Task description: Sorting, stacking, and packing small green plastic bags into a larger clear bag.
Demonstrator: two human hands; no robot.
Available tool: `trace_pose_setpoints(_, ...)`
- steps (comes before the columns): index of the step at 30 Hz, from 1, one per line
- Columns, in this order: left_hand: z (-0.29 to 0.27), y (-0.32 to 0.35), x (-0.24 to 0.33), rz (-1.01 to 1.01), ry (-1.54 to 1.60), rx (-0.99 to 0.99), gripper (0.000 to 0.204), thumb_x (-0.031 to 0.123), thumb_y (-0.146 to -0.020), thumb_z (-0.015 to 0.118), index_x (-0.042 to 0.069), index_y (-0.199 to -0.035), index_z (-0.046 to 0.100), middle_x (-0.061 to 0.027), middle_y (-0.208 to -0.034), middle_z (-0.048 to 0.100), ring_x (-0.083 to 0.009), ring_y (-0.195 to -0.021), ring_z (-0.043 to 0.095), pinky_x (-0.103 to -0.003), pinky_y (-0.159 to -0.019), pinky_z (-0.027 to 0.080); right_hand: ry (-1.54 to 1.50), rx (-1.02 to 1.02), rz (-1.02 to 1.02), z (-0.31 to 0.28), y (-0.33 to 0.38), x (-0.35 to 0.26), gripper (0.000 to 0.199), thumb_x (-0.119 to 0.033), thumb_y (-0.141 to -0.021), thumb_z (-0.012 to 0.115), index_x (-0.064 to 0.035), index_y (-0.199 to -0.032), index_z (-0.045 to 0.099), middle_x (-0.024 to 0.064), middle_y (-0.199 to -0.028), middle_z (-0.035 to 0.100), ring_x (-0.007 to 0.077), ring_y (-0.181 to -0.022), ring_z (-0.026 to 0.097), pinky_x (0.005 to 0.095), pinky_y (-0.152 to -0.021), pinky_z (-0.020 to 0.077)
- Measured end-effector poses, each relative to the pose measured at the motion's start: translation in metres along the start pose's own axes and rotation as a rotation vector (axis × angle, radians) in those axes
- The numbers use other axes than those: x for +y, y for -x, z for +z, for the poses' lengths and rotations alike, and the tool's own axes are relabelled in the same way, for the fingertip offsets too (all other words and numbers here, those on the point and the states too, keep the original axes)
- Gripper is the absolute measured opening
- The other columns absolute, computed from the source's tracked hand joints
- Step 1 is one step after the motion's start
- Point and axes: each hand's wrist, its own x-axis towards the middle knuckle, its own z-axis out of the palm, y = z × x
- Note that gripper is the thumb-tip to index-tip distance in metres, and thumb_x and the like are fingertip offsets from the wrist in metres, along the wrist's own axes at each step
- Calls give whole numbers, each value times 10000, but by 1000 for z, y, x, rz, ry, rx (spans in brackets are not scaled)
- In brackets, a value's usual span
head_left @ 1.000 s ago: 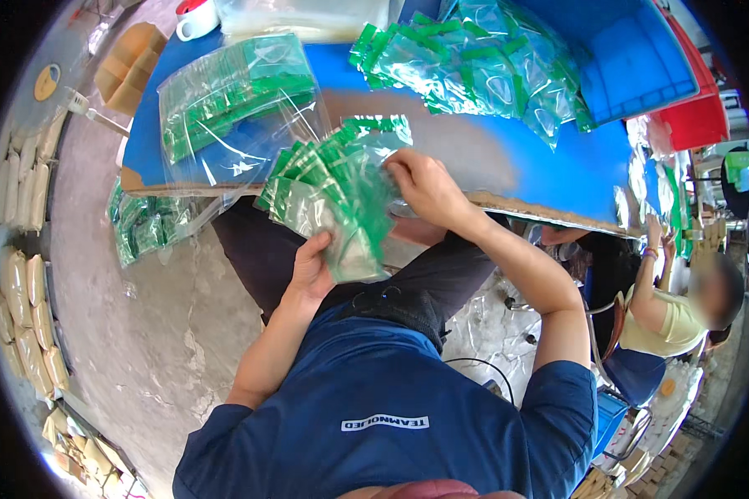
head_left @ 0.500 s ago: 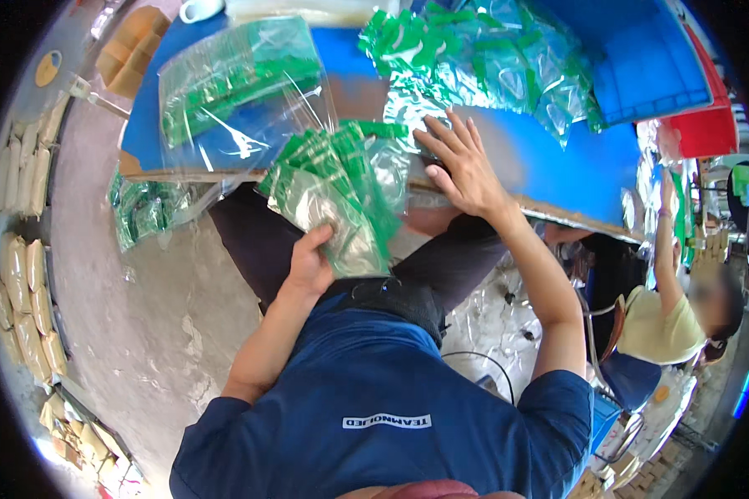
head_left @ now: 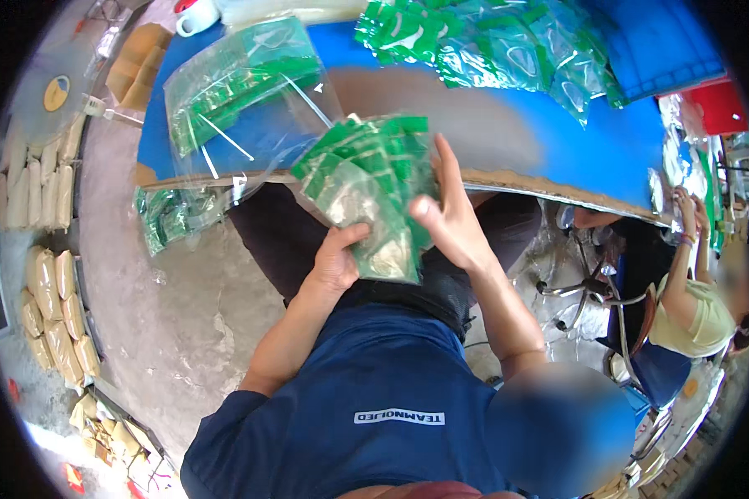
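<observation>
A fanned stack of clear plastic packets with green top bands (head_left: 366,195) is over my lap at the table's near edge. My left hand (head_left: 339,259) grips its lower left corner, thumb on top. Along the stack's right side my right hand (head_left: 451,212) stands upright with fingers stretched and thumb apart; whether it touches the packets I cannot tell. To the left on the table lies a large clear bag (head_left: 245,100) holding more green-banded packets, its loose mouth toward me. A heap of similar packets (head_left: 508,54) covers the table's far right part.
The blue table (head_left: 574,158) has a worn brown patch in the middle. A blue bin (head_left: 657,50) stands at far right, a white mug (head_left: 196,17) at far left. More packets (head_left: 175,218) hang below the left edge. A co-worker (head_left: 691,308) sits at the right.
My right hand has come off the tabletop and back beside the stack. The stack in my left hand has shifted slightly right. The co-worker's hands have come closer together.
</observation>
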Motion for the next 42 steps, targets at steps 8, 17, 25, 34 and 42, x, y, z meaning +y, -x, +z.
trace_pose_setpoints(8,94,-62,97,566,-1050,-322,591,99,-720,843,27,-1250,593,-79,-1082,682,-173,-979,654,-338,-895,509,18,97,-476,-49,-64,-56,1373,-181,-603,959,-49,-1567,-10,237,-1398,428,319,-1293,472,429,-1052,436)
trace_pose_setpoints(17,79,-124,103,748,-1267,-416,920,127,-711,881,-15,-1430,325,-138,-1315,504,-234,-1247,490,-377,-1074,382,281,147,-267,-41,-90,19,1139,-210,-657,893,-51,-1520,167,275,-1413,460,414,-1304,481,438,-1065,420)
trace_pose_setpoints(25,111,-110,101,591,-933,-506,1292,117,-656,923,92,-1573,14,-159,-1466,395,-267,-1352,415,-403,-1131,341,292,80,-275,-47,-98,3,1138,-223,-631,900,-33,-1498,187,259,-1349,489,411,-1255,507,457,-1050,437)
trace_pose_setpoints(34,118,-100,99,554,-811,-524,1311,31,-634,918,111,-1588,22,-154,-1512,355,-240,-1390,372,-377,-1137,330,308,37,-293,-50,-85,-12,1044,-234,-669,879,-55,-1468,230,277,-1361,492,417,-1293,492,453,-1051,425)
trace_pose_setpoints(42,99,-118,87,527,-928,-533,1319,47,-654,911,94,-1583,-24,-93,-1475,399,-214,-1370,393,-384,-1125,356,273,111,-349,-41,-77,8,919,-215,-705,857,-66,-1427,308,246,-1333,520,423,-1237,537,464,-1017,449)
